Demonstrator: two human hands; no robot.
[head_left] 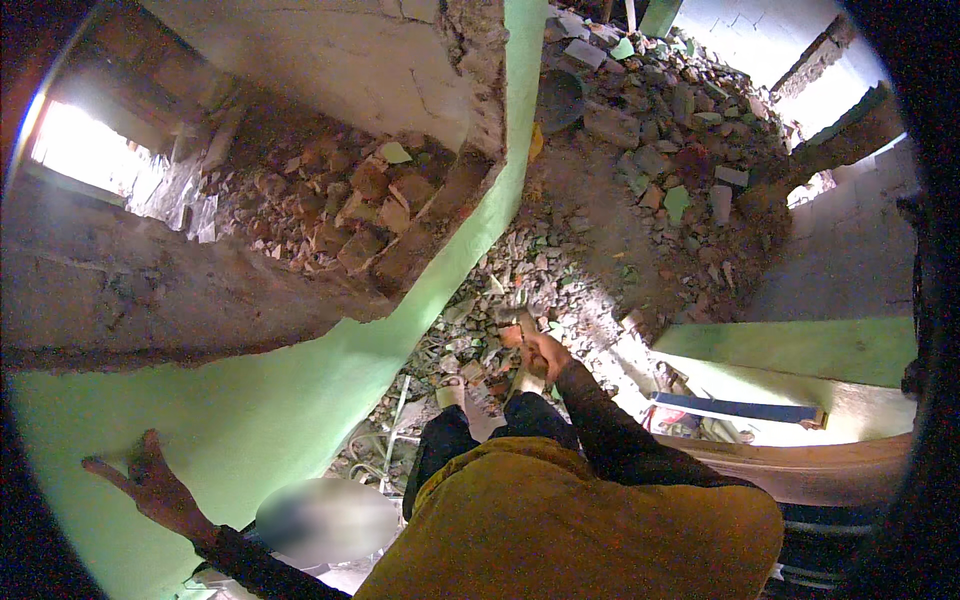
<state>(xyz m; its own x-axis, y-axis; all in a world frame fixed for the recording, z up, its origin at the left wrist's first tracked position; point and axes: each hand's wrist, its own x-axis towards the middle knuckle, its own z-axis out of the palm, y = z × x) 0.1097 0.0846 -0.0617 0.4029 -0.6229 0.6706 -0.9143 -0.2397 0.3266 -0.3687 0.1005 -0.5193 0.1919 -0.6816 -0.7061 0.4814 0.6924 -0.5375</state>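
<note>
My left hand [165, 495] is at the lower left, its fingers spread apart, in front of or against the green wall [250, 400]; whether it touches is hard to tell. It holds nothing. My right hand [545, 355] is closed round the handle of what looks like a hammer [525, 322], held low in front of my legs. The hammer's head is dim and partly merges with the rubble behind it. Close to it is a reddish brick piece [511, 336]. My feet stand among broken masonry [465, 335].
The wall's broken top edge [440, 235] runs along the left, with more brick rubble [370, 190] beyond it. A rubble heap [690, 130] rises at the far right. A dark round pan [560, 100] lies near it. At right is a blue bar [735, 408].
</note>
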